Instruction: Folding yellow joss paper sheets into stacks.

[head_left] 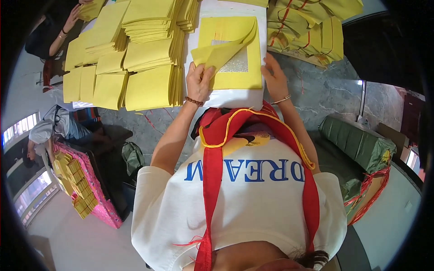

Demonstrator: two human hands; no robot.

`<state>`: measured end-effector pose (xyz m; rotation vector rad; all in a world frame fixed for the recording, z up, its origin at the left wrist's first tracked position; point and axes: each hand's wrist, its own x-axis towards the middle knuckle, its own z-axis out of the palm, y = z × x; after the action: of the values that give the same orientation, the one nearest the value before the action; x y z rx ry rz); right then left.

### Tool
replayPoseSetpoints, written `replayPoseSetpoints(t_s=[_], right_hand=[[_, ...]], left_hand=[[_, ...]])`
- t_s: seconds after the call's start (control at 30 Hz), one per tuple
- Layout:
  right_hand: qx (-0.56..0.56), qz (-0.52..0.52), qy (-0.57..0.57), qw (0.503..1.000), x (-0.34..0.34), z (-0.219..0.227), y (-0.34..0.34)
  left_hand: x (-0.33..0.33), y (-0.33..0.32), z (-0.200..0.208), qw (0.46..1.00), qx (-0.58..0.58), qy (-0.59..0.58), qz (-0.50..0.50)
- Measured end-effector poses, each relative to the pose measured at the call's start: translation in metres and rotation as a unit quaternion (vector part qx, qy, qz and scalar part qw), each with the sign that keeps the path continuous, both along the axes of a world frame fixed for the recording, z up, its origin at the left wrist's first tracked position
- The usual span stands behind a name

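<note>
A pile of yellow paper sheets [236,81] lies on a white-covered table [226,98] in front of me. The top yellow sheet [217,53] is lifted and curls over toward the left, with its lower edge in my left hand [199,81], thumb on top and fingers beneath. Under the raised sheet a silver foil rectangle [235,63] shows on the paper below, partly covered. Beside the pile's right edge is my right hand [274,77], its fingers loosely bent and apart, holding nothing.
Stacks of folded yellow paper [149,88] fill the table's left side. At the far right are yellow bundles tied with red string [312,34]. Another person's hand [72,19] is at the far left. A second person [68,124] sits by a pink-covered table [106,205].
</note>
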<state>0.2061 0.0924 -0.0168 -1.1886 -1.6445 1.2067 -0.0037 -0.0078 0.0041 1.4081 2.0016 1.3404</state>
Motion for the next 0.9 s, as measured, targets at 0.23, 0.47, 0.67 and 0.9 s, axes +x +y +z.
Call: replayPoseSetpoints(t_s=[0.23,0.47,0.67,0.9], right_hand=[[-0.057,0.044,0.015,0.997,0.006,-0.003,-0.015],[-0.162,0.07,0.115,0.978,0.001,0.021,-0.012],[-0.254,0.047,0.099,0.961,-0.016,0.045,-0.021],[-0.283,0.072,0.136,0.947,-0.021,0.024,-0.005]], left_hand=[[0.002,0.0,0.001,1.0,-0.003,-0.001,-0.008],[0.004,-0.002,0.004,0.997,0.036,0.043,-0.05],[0.004,-0.002,0.004,0.997,0.044,0.042,-0.046],[-0.003,-0.002,0.009,0.996,-0.013,-0.01,-0.089]])
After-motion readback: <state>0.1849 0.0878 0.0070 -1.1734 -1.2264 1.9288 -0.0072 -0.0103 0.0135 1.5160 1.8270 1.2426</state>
